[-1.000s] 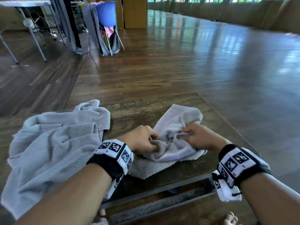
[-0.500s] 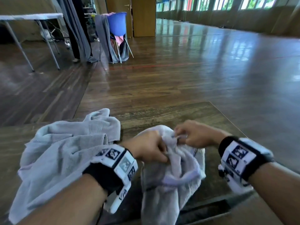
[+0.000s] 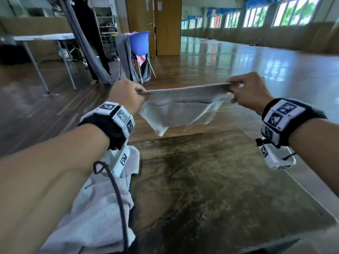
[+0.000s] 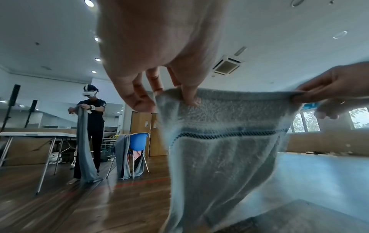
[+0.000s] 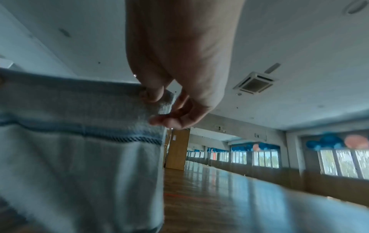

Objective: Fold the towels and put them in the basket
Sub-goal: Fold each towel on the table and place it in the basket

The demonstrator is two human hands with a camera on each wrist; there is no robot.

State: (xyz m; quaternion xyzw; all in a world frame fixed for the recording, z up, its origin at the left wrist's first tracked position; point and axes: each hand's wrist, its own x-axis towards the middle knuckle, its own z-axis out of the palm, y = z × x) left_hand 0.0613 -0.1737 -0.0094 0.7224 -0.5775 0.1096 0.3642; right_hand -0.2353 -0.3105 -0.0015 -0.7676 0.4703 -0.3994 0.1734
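A small pale grey towel (image 3: 180,110) with a dark woven stripe hangs stretched in the air above the far edge of the wooden table (image 3: 211,180). My left hand (image 3: 128,95) pinches its upper left corner and my right hand (image 3: 245,90) pinches its upper right corner. In the left wrist view the small towel (image 4: 223,149) hangs below my left hand (image 4: 175,97), with its top edge taut. The right wrist view shows the small towel (image 5: 79,149) pinched between thumb and fingers of my right hand (image 5: 159,104). A larger grey towel (image 3: 102,208) lies crumpled on the table's left side under my left forearm. No basket is in view.
Beyond the table is open wooden floor. A blue chair (image 3: 140,43) draped with grey cloth stands at the back, beside a white folding table (image 3: 44,38). Another person (image 4: 90,126) holding a long grey cloth stands there. A cable (image 3: 117,195) trails from my left wrist.
Both hands have lifted the small towel off the table and moved apart, so it went from a bunched heap to a spread sheet held by its top corners.
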